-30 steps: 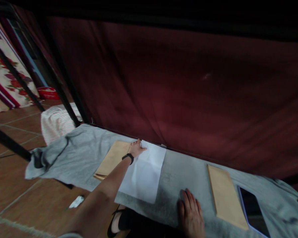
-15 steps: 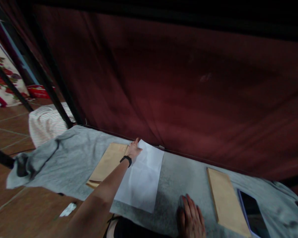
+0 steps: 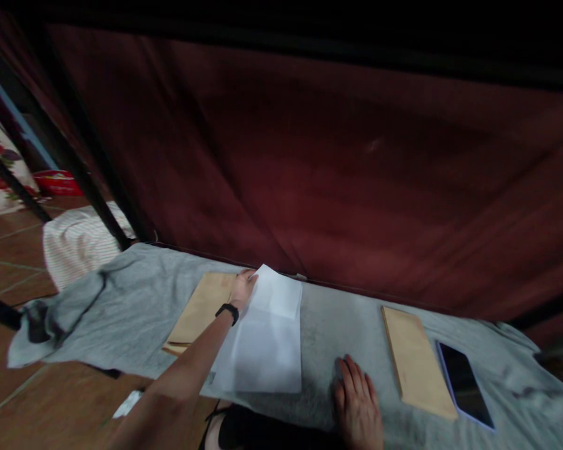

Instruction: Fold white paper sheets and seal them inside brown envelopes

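Note:
A white sheet of paper (image 3: 267, 337) lies on a grey cloth-covered surface (image 3: 136, 306). My left hand (image 3: 242, 289), a black band on its wrist, pinches the sheet's far left corner, which is lifted a little off the cloth. Just left of the sheet lies a stack of brown envelopes (image 3: 197, 310). My right hand (image 3: 358, 400) rests flat on the cloth near the front edge, fingers stretched out and holding nothing. Another brown envelope (image 3: 415, 359) lies to its right.
A dark phone (image 3: 464, 382) lies at the right beside the envelope. A dark red curtain (image 3: 338, 181) hangs behind the surface. Black metal bars (image 3: 98, 212) cross at the left over a tiled floor, with a striped bundle (image 3: 77, 240) and a red container (image 3: 59, 182) there.
My left hand has closed on the sheet's far corner and raised it, shifting the sheet slightly. The right hand stays flat. The view has drifted right.

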The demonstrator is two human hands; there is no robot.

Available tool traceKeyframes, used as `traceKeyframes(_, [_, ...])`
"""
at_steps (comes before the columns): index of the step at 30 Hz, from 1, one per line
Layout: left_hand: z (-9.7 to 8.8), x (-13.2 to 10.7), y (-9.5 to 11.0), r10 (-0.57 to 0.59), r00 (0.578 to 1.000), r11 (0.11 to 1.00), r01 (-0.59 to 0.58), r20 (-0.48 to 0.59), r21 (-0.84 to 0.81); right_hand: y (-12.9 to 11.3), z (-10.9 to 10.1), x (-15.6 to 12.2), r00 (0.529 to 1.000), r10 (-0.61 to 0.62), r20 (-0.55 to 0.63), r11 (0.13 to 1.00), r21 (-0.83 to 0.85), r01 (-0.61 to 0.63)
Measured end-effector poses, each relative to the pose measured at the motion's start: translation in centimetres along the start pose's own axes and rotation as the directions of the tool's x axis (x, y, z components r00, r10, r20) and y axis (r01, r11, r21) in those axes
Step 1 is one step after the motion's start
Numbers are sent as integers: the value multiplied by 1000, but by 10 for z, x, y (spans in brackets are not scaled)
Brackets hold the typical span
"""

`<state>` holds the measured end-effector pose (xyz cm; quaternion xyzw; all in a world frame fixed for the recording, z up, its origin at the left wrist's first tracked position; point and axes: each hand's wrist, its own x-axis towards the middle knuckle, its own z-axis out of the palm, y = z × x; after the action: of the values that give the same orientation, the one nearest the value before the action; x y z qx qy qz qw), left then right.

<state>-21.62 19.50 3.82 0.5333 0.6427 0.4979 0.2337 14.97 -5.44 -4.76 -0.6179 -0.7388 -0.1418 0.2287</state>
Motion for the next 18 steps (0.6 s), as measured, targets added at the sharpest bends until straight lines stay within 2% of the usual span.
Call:
traceKeyframes(6, [-13,-16,14,49,997,996,-54,-61,-78,-2,-5,1,998,17,63,1000,-21,-16])
traceKeyframes(13, [-38,-63,26,55,998,989,-57,-23,-134,-3,-8,2,997,30,73,1000,3,-30])
traceKeyframes(18, [-57,-100,16,74,995,988,-65,60,-142,-6,-12,3,994,69,85,996,48,-73])
